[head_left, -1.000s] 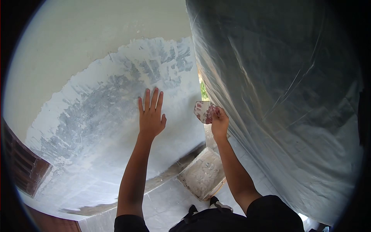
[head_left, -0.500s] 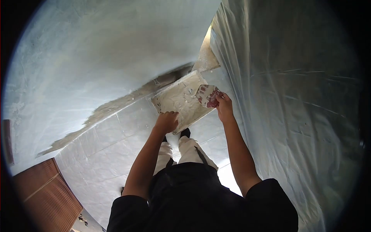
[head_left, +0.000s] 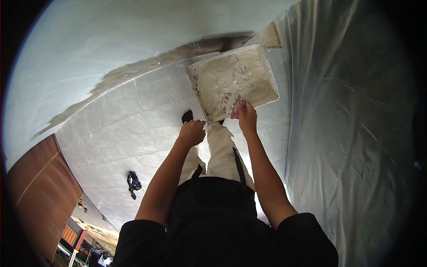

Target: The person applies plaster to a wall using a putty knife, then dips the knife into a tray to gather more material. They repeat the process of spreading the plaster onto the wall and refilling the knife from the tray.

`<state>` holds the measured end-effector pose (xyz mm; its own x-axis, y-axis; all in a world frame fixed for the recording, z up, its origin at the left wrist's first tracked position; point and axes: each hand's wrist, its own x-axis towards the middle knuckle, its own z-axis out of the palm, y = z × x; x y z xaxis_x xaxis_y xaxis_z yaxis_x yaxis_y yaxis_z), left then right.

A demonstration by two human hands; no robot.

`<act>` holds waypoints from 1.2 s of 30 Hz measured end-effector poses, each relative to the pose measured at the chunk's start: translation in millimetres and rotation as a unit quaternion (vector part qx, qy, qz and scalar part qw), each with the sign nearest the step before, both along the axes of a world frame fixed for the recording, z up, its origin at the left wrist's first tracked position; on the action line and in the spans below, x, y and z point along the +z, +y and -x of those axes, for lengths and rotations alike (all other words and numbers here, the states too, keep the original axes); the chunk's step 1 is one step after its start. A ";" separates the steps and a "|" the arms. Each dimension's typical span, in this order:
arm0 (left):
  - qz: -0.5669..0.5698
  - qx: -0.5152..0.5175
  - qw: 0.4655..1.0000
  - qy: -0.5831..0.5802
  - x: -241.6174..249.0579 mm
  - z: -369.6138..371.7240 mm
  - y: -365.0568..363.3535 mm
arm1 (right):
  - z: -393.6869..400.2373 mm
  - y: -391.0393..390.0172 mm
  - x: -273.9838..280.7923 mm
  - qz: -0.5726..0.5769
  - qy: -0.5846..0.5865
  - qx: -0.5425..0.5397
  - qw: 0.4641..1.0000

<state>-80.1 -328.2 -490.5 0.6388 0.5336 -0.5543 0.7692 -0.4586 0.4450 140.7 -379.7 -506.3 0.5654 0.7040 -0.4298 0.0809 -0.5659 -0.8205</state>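
Note:
A rectangular tray (head_left: 196, 91) holds a layer of pale, wet plaster-like paste (head_left: 249, 78), streaked and uneven. My left hand (head_left: 192, 132) is closed at the near left corner of this tray, knuckles up; the fingertips are partly hidden. In my right hand (head_left: 247, 116) is a flat scraper (head_left: 230, 104), reddish and smeared with white, pinched between thumb and fingers. Its blade lies over the near side of the tray, against the paste. The tray's near edge overlaps one of my feet in this view.
A pale wall (head_left: 133, 40) with a rough grey-brown strip along its base runs across the far side. Plastic sheeting (head_left: 338, 147) hangs on the right. Tiled flooring (head_left: 120, 133) carries a black strap-like item (head_left: 133, 184). Brown corrugated panelling (head_left: 40, 191) stands at left.
The tray has turned and shows larger, closer to me on its right side. My right hand has brought the scraper from the tray's far right edge to its near side. The left hand stays at the tray.

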 end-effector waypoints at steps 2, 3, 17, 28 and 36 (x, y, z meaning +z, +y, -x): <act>-0.006 0.012 1.000 0.003 -3.5 2.2 3.3 | 17.8 20.6 4.2 0.006 -0.032 0.033 0.999; -0.003 0.015 1.000 0.004 -7.9 3.7 4.6 | 28.5 30.8 2.6 -0.058 -0.114 0.063 0.990; -0.018 0.119 0.989 -0.087 -37.0 41.8 22.0 | 117.7 150.3 -37.9 -0.097 -0.527 0.363 0.763; 0.035 0.105 0.994 -0.019 -44.0 94.3 34.5 | 170.2 172.1 -66.7 0.035 -0.506 0.388 0.770; 0.028 0.105 0.994 -0.029 -45.3 104.7 38.1 | 191.6 166.6 -57.2 0.032 -0.484 0.392 0.782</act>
